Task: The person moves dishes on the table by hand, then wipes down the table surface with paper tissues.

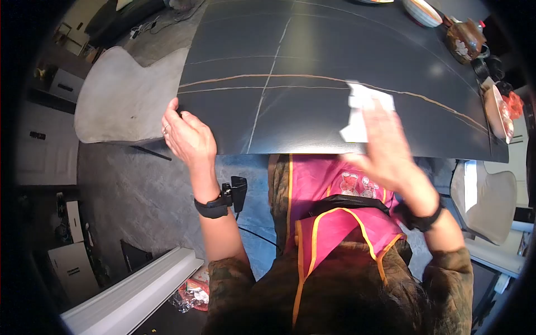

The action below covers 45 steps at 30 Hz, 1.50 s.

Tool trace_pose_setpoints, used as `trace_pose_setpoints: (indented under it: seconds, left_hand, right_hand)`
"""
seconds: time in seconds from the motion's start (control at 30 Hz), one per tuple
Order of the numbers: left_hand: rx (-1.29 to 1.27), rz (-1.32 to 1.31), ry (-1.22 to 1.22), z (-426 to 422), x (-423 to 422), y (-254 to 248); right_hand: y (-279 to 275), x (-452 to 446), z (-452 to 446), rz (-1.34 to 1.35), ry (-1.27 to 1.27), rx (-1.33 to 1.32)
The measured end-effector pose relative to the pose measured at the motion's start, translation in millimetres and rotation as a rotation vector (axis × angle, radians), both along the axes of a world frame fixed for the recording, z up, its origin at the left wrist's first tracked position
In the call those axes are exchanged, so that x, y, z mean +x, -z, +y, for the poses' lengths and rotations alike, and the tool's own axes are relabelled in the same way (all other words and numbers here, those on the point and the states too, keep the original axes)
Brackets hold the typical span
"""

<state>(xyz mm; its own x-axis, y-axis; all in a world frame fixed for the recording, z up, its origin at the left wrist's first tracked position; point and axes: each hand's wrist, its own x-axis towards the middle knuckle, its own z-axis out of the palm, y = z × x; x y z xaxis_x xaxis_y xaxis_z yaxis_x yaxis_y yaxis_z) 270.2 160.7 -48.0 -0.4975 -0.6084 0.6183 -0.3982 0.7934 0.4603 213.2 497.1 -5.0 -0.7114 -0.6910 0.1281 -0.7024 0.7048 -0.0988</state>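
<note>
A dark tabletop (223,120) with white and brown veins spreads in front of me. My right hand (385,134) lies over a crumpled white paper towel (355,123), pressing it on the tabletop near the front edge; its fingers are stretched forward and slightly blurred. At the table's left front corner, my left hand (190,135) rests against the edge, fingers loosely bent and apart, with nothing held in it. A ring shows on one of its fingers.
A pale chair (128,100) stands at the table's left, another chair (486,198) at the right. Along the table's right side are a bowl (422,12), a brown jar-like container (465,40) and a dish with plastic wrapping (498,111). A white ledge (134,290) lies lower left.
</note>
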Motion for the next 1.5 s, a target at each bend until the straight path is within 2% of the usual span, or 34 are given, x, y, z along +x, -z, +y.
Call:
trace_pose_setpoints:
  seconds: [0.07, 0.1, 0.2, 0.37, 0.6, 0.73, 0.97, 1.03, 1.07, 1.1, 1.17, 1.2, 1.33, 1.37, 1.43, 1.5]
  left_hand:
    - [0.019, -0.05, -0.018, -0.8, 1.2, 0.5]
    - [0.035, -0.085, -0.04, 0.9, 1.6, -0.6]
    - [0.087, -0.197, -0.105, 2.6, 0.5, -6.6]
    - [0.087, -0.226, -0.102, -0.5, -0.6, -4.6]
    - [0.126, -0.303, -0.149, -6.6, -3.2, -7.6]
    - [0.258, -0.459, -0.211, -14.0, -6.0, -15.2]
    - [0.196, -0.49, -0.153, -49.1, -3.0, -3.1]
    - [0.207, -0.498, -0.181, -35.0, -5.0, -8.6]
    - [0.212, -0.491, -0.196, -30.7, -5.1, -10.1]
    - [0.224, -0.484, -0.215, -28.9, -5.5, -10.7]
    - [0.213, -0.491, -0.228, -29.8, -5.1, -11.1]
    - [0.216, -0.487, -0.227, -28.4, -5.0, -12.4]
    - [0.231, -0.471, -0.219, -26.9, -2.5, -10.8]
    - [0.231, -0.458, -0.214, -27.9, -2.6, -10.0]
    - [0.229, -0.469, -0.226, -24.3, -3.4, -11.9]
    - [0.229, -0.48, -0.234, -23.8, -1.9, -15.7]
  right_hand:
    - [-0.2, 12.3, -62.3, -0.082, -0.108, -0.052]
    - [6.6, 20.4, -84.1, -0.065, -0.168, -0.167]
    - [16.6, 45.7, -144.9, -0.031, -0.323, -0.165]
    - [29.6, 53.1, -150.1, -0.023, -0.328, -0.29]
    - [10.7, 35.7, -4.0, -0.067, 0.008, -0.255]
    - [5.5, 22.3, 104.0, 0.011, 0.321, 0.014]
    - [21.5, -44.0, 310.5, 0.222, 0.712, 0.045]
    - [16.9, -70.0, 348.1, 0.138, 0.853, 0.109]
    - [4.4, -80.9, 350.8, 0.001, 0.925, 0.163]
    - [7.3, -91.8, 358.8, -0.022, 0.923, 0.149]
    - [-17.4, -95.2, 328.8, -0.141, 0.995, 0.231]
    - [9.9, -103.9, 339.2, -0.027, 0.95, 0.152]
    - [-13.0, -70.3, 231.9, 0.033, 0.57, 0.051]
    - [2.1, -66.8, 208.5, 0.221, 0.413, 0.044]
    - [-12.4, -54.4, 146.7, 0.035, 0.194, -0.091]
    - [-29.0, -40.8, 86.4, -0.164, 0.083, -0.026]
